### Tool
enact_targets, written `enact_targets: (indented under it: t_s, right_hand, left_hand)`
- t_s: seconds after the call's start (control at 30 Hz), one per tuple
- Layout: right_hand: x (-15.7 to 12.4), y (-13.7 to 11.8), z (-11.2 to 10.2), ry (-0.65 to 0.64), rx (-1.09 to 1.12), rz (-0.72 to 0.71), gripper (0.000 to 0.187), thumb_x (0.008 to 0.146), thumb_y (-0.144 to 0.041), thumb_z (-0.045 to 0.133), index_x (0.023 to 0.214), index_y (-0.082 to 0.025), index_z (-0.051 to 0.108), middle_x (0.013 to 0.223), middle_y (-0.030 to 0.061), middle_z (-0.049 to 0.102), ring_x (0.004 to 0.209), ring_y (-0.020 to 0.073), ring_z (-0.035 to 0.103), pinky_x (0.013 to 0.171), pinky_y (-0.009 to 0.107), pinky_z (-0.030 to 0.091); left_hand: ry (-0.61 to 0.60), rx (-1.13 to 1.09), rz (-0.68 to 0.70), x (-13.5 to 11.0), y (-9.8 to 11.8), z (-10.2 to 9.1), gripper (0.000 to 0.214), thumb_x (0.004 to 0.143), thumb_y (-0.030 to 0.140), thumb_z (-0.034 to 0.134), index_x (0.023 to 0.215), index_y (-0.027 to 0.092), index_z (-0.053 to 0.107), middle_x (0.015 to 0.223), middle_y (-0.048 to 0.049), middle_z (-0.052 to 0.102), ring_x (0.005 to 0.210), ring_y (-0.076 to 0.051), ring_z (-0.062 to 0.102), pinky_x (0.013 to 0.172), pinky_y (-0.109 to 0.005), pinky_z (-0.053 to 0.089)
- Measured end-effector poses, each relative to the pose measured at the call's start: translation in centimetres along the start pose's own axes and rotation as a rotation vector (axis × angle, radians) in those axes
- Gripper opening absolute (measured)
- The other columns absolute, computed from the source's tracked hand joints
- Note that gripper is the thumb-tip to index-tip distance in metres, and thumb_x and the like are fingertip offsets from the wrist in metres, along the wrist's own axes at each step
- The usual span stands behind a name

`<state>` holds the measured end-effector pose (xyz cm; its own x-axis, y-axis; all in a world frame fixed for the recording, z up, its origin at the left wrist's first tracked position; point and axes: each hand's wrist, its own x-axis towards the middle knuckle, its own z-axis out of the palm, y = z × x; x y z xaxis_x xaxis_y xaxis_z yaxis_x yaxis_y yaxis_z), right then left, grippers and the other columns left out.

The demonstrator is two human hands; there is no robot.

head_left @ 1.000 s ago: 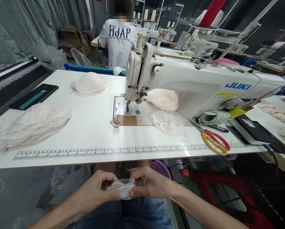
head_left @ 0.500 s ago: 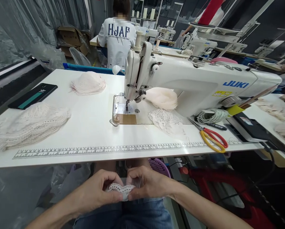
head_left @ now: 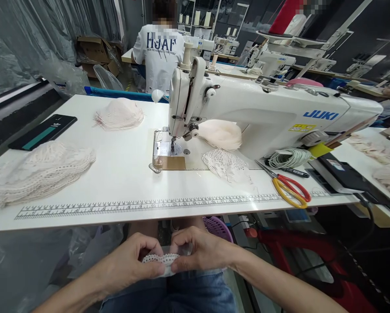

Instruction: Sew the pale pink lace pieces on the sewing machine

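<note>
Over my lap, below the table's front edge, a small piece of white lace trim (head_left: 164,259) is pinched between both hands. My left hand (head_left: 138,256) is closed on its left end, thumb below and fingers curled above. On the right end, my right hand (head_left: 195,251) grips it the same way. Some thin, clear material shows around the lace; I cannot tell whether it is a bag or sheer cloth. Beyond my hands stands a white sewing machine (head_left: 263,102), its needle and presser foot over the metal plate.
On the white table (head_left: 123,182) lie a lace stack (head_left: 41,171), pale fabric pieces (head_left: 119,114), a black phone-like object (head_left: 43,131), a lace piece (head_left: 225,165), scissors (head_left: 291,190) and a cord coil (head_left: 289,157). A purple basket (head_left: 218,228) sits underneath. A co-worker (head_left: 162,52) sits ahead.
Both hands have shifted slightly left with the lace, and its edge now lies flatter between the thumbs. The view has moved a little; the table items stay put.
</note>
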<state>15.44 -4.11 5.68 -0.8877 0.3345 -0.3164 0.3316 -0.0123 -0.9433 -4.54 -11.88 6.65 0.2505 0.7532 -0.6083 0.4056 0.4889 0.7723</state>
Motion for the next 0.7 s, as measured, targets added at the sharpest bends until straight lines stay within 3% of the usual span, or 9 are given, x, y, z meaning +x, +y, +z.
enact_targets:
  t_s: [0.13,0.33,0.53,0.7]
  right_hand:
    - [0.2,-0.9,-0.1,-0.045,-0.028,0.006,0.03,0.069,-0.04,0.074,0.081,-0.014,0.067,0.067,-0.0039,0.052,0.061,0.0083,0.046,0.055,0.018,0.035]
    - [-0.3,-1.8,-0.7,-0.063,-0.043,-0.027,0.028,0.072,-0.038,0.072,0.081,-0.012,0.066,0.065,-0.0043,0.052,0.059,0.0072,0.045,0.05,0.016,0.033]
    - [-1.5,-0.1,-1.6,-0.124,0.043,-0.123,0.036,0.066,-0.044,0.076,0.081,-0.013,0.068,0.073,-0.0021,0.059,0.066,0.0087,0.052,0.057,0.016,0.039]
    - [-2.1,0.6,-1.2,-0.118,0.218,-0.092,0.041,0.058,-0.047,0.079,0.077,-0.013,0.068,0.076,-0.0005,0.06,0.068,0.0104,0.056,0.064,0.019,0.043]
  left_hand:
    - [-0.134,0.01,0.05,-0.4,1.6,-0.6,0.022,0.066,0.038,0.067,0.071,0.017,0.062,0.062,0.0057,0.045,0.063,-0.012,0.04,0.057,-0.021,0.029]
    - [-0.106,0.028,0.035,-0.7,3.5,-0.6,0.025,0.069,0.037,0.066,0.062,0.016,0.054,0.056,0.0066,0.038,0.057,-0.01,0.033,0.05,-0.021,0.022]
    - [-0.16,-0.075,-0.009,-1.7,2.6,-1.3,0.03,0.067,0.042,0.07,0.068,0.015,0.056,0.056,0.0067,0.04,0.054,-0.009,0.03,0.049,-0.021,0.02]
    - [-0.162,-0.05,-0.008,-2.5,1.5,-1.7,0.028,0.071,0.041,0.068,0.071,0.017,0.056,0.064,0.0052,0.042,0.061,-0.01,0.033,0.054,-0.021,0.024]
